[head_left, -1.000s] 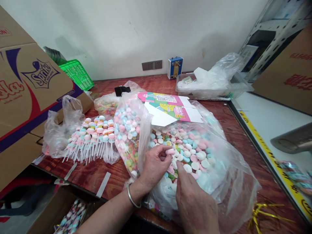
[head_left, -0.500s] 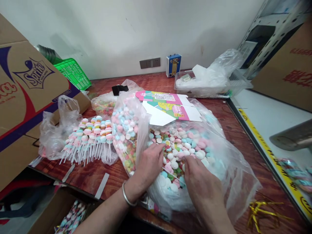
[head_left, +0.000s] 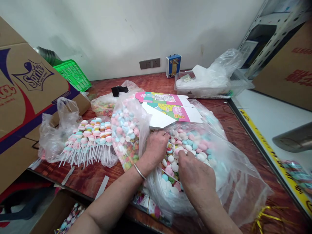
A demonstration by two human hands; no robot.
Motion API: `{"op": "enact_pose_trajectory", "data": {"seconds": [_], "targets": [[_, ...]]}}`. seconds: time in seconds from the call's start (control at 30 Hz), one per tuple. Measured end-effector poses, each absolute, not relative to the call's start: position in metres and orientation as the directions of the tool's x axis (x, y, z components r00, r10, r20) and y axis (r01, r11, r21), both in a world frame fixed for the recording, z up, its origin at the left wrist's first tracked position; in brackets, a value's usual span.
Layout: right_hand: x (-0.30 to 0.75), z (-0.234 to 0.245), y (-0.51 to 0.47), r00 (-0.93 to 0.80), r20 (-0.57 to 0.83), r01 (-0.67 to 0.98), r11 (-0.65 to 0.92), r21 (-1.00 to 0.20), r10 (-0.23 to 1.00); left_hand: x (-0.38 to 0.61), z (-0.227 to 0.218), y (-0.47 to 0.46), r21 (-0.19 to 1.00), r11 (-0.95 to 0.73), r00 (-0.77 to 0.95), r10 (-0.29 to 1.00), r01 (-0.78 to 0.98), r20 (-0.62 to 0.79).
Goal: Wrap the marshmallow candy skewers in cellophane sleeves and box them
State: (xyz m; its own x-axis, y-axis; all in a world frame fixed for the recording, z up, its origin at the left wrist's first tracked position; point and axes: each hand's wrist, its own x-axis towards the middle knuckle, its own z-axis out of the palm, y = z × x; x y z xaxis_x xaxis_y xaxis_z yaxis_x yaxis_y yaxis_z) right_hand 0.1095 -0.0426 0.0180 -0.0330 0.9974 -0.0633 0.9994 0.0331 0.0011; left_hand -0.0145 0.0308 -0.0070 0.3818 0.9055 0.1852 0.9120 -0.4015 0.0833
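Observation:
A large clear plastic bag lies spread open before me, full of pastel marshmallow candies with some gummy pieces among them. My left hand, wearing a bangle, reaches into the bag's left side; its fingers are bent down among the candies, their tips hidden. To its right, my right hand is closed over the candies with curled fingers; whatever it grips is out of sight. A white stick lies on the candies between the hands. Beyond them, a printed cardboard piece rests across the bag.
At left, finished candy skewers lie on plastic, beside a big cardboard box. A second candy bag adjoins the open one. A clear tray stands behind, and gold twist ties lie at front right.
My left hand has moved up and slightly right, deeper toward the far side of the candies. My right hand has shifted a little left and up, its fingers more curled.

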Motion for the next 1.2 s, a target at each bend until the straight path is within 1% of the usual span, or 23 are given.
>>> {"op": "enact_pose_trajectory", "data": {"seconds": [0.13,0.27,0.33,0.47,0.6,0.7,0.77,1.0,1.2], "targets": [[0.113,0.008,-0.040,-0.042,-0.066,0.998,0.038,-0.048,0.997,-0.011,-0.008,0.036,0.025,-0.430,0.411,0.877,0.902,0.247],[0.122,-0.005,-0.044,0.030,-0.065,0.985,-0.041,-0.169,0.997,-0.012,-0.011,0.038,0.020,-0.450,0.430,0.864,0.893,0.261],[0.127,-0.006,-0.047,0.055,-0.086,0.978,-0.071,-0.196,0.995,-0.013,-0.011,0.038,0.028,-0.451,0.428,0.864,0.892,0.264],[0.134,0.003,-0.050,0.043,-0.109,0.984,-0.060,-0.167,0.993,-0.015,-0.010,0.032,0.070,-0.440,0.410,0.874,0.895,0.260],[0.138,0.019,-0.045,-0.067,-0.181,0.995,0.053,-0.079,0.981,-0.022,-0.011,0.021,0.059,-0.455,0.435,0.876,0.889,0.207],[0.141,0.024,-0.039,-0.122,-0.160,0.992,0.119,-0.030,0.980,-0.024,-0.013,0.017,0.056,-0.436,0.419,0.888,0.898,0.188],[0.142,0.022,-0.037,-0.125,-0.113,0.992,0.123,-0.030,0.986,-0.024,-0.013,0.019,0.075,-0.411,0.390,0.899,0.909,0.201],[0.127,0.002,-0.031,-0.012,0.035,0.996,0.015,-0.088,0.999,-0.016,-0.010,0.034,0.129,-0.386,0.350,0.907,0.913,0.235],[0.116,-0.009,-0.025,0.023,0.031,0.991,-0.019,-0.130,0.999,-0.017,-0.017,0.036,0.178,-0.360,0.310,0.916,0.916,0.255]]}}
